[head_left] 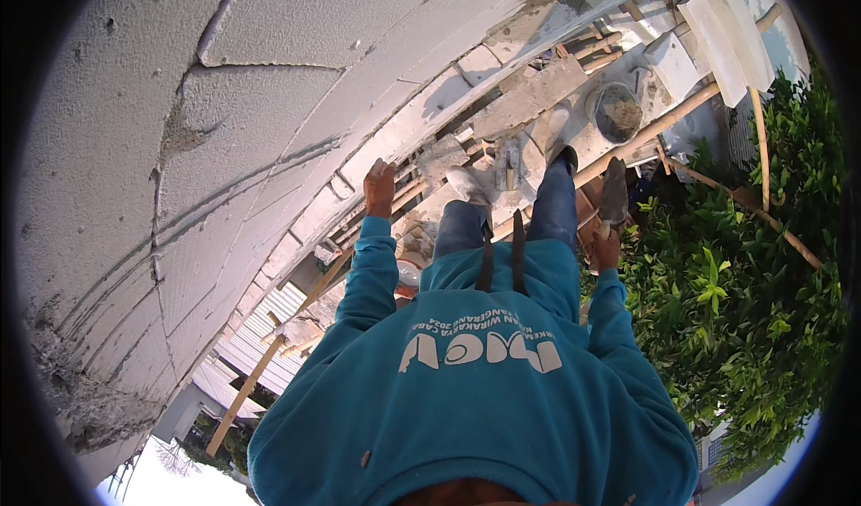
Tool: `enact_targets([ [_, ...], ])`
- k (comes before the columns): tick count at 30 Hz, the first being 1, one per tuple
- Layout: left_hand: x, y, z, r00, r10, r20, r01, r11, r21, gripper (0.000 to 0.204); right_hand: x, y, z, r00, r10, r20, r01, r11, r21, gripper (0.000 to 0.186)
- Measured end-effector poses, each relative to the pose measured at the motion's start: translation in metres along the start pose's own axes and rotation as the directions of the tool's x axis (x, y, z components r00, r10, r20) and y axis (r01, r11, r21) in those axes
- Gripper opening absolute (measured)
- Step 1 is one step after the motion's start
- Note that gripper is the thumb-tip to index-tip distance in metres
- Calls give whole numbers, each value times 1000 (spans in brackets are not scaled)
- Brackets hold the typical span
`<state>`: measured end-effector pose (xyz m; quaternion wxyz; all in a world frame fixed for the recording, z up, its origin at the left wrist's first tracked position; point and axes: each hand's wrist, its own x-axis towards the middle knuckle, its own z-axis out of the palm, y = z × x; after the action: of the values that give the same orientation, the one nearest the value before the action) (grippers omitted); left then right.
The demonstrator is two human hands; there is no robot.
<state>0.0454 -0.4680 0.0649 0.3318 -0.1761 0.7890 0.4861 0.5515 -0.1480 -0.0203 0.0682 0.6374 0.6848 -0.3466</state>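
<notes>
My left hand (379, 188) is beside the lower edge of the light grey block wall (260, 102), its fingers loosely bent and slightly apart. I see nothing held in it, and whether the fingertips touch the wall is unclear. On the other side of my body, my right hand (606, 248) is closed around the handle of a pointed trowel (614, 192). The trowel's grey blade points away from me, over the outer edge of the scaffold. Ahead of my feet stands a round bucket (595, 111) with grey-brown mortar (623, 115) inside.
I stand on a scaffold of bamboo poles (686, 107) and mortar-stained boards (529, 100). Pale flat panels (728, 39) lean at the far right. A dense leafy bush (726, 318) borders the right side, and a wooden pole (244, 394) slants at the lower left.
</notes>
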Motion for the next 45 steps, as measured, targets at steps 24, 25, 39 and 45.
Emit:
enact_targets([
  [24, 64, 70, 258, 770, 622, 140, -502, 456, 735, 63, 221, -19, -13, 969, 242, 50, -226, 949, -218, 56],
  [25, 61, 78, 270, 735, 653, 181, -555, 427, 714, 63, 241, -27, -11, 965, 257, 59, -244, 956, -163, 56],
  [39, 107, 77, 323, 705, 489, 514, -622, 79, 779, 73, 205, -86, 61, 983, 142, 115, -163, 967, 197, 54],
  [45, 115, 92, 314, 681, 382, 625, -639, -107, 762, 82, 25, 40, 37, 920, 388, 49, -385, 875, 292, 44],
])
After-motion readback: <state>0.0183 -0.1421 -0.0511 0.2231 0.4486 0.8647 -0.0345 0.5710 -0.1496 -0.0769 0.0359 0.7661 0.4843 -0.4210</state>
